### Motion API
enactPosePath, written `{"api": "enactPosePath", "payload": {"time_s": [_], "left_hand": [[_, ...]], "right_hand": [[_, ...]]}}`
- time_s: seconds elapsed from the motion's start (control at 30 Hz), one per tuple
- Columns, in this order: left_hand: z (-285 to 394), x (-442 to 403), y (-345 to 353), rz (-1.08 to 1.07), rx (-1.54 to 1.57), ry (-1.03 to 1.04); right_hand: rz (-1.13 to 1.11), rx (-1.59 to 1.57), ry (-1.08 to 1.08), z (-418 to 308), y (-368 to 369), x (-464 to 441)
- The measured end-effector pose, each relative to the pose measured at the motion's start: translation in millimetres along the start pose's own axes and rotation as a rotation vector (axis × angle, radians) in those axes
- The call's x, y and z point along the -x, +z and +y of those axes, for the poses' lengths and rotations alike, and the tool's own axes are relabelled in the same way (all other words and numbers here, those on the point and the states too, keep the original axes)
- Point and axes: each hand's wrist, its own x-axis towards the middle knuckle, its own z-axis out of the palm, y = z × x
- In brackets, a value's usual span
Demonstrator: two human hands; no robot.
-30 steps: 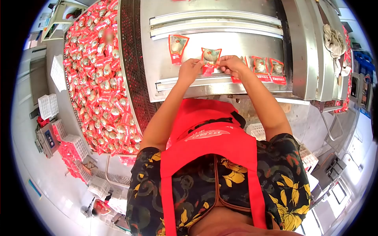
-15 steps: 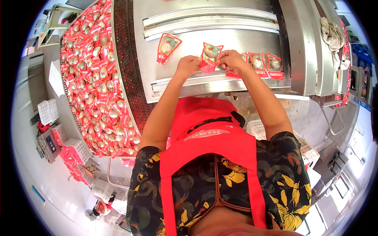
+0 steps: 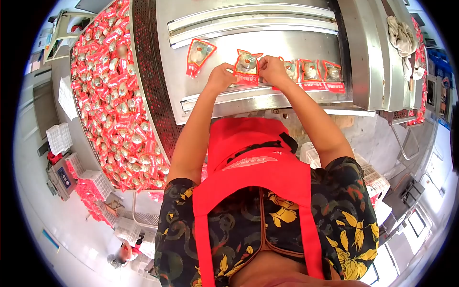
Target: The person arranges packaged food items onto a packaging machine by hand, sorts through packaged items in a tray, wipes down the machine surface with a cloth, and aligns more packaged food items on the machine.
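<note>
A red-edged clear food pouch (image 3: 247,62) with a rounded, pale item inside lies flat on the steel plate (image 3: 224,50). My left hand (image 3: 221,78) pinches its lower left edge, and the fingers of my right hand (image 3: 273,71) are closed at its right edge. To the right, several similar pouches stand in a row, among them a middle pouch (image 3: 310,70) and an end pouch (image 3: 332,71), their red ends on the near metal bar (image 3: 229,106). Another loose pouch (image 3: 200,53) lies tilted beyond my left hand.
A perforated-edged bin (image 3: 152,71) at the left is heaped with red pouches (image 3: 112,100). Long metal bars (image 3: 253,18) cross the plate's far side. A steel housing (image 3: 366,57) with a cloth (image 3: 401,36) stands at right. A person (image 3: 125,252) is in the lower left background.
The pouch between my hands now lies straighter and flatter, slightly further left in view. Both hands have shifted a little left with it. The row at right looks unchanged.
</note>
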Motion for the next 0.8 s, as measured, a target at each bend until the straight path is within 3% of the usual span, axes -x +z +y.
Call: {"api": "enactPosePath", "payload": {"time_s": [0.03, 0.17, 0.23, 0.27, 0.33, 0.43, 0.5, 0.57, 0.63, 0.7, 0.77, 0.8], "left_hand": [[-1.2, -0.1, -0.9, -0.045, 0.052, 0.004], [1.7, 0.5, 3.5, -0.07, 0.186, -0.046], [-4.2, 4.7, 7.2, -0.07, 0.151, 0.024], [-7.7, 7.2, 7.8, -0.069, 0.112, 0.093], [-1.3, 13.4, 3.9, -0.103, 0.093, 0.061], [20.5, 17.5, 2.2, -0.136, 0.087, -0.041], [19.4, 14.6, 2.5, -0.127, 0.098, -0.111], [12.9, 14.5, 4.3, -0.061, -0.088, 0.029], [14.8, 17.0, 4.0, -0.068, -0.136, 0.027], [23.7, 22.5, 1.8, -0.065, -0.187, 0.029], [32.8, 32.3, -0.5, -0.044, -0.413, 0.071], [49.4, 47.5, -0.4, 0.206, -0.492, 0.193]], "right_hand": [[-0.069, -0.076, 0.082, -3.9, -1.7, 0.4], [-0.13, -0.068, 0.026, 7.4, 2.8, -4.3], [0.029, 0.164, -0.218, 19.4, 8.6, -1.7], [0.026, 0.164, -0.218, 15.1, 3.5, 4.3], [-0.231, -0.09, 0.065, -0.7, -13.7, 18.8], [-0.307, -0.197, 0.077, 4.6, -22.7, 20.1], [-0.213, -0.143, 0.086, -16.0, -29.2, 39.8], [0.077, 0.305, -0.436, -27.4, -30.8, 59.8], [-0.017, 0.287, -0.464, -20.0, -20.9, 72.1], [-0.046, 0.372, -0.667, -10.0, -8.7, 73.9], [0.001, 0.415, -0.745, -5.5, -7.3, 73.6], [-0.034, 0.442, -0.727, -3.7, -7.8, 77.0]]}}
